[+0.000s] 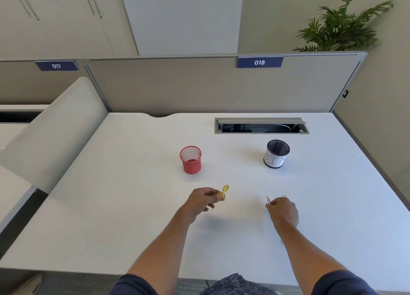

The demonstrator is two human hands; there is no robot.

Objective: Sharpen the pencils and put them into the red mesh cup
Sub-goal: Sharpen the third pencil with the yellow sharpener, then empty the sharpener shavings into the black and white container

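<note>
Head view looks down on a white desk (133, 206), with the red mesh cup (191, 160) standing upright near its middle. Every other place is given against that cup.

Nearer the person than the cup and a little to its right, the left hand (200, 202) is raised above the desk, fingers curled around a yellow sharpener (224, 192). A thin brownish shaft, seemingly a pencil (214, 193), runs from the fist into the sharpener, though it is too small to be sure. The sharpener pokes out past the thumb, apart from the cup.

Well to the right of the cup and also nearer the person, the right hand (282, 210) is down at the desk surface, fingers closed over more pencils (268, 199); one dark tip sticks up at the left of the knuckles and another small end shows above them. How many it grips cannot be told.

Level with the cup and well apart on its right stands a black mesh cup (276, 154) wrapped in white paper with handwritten letters. Beyond both cups, a cable tray (261, 125) is sunk into the desk with its flap up. Behind that rises a grey partition (199, 86) carrying a blue label (259, 62) reading 018. The red cup appears to hold no pencils.
</note>
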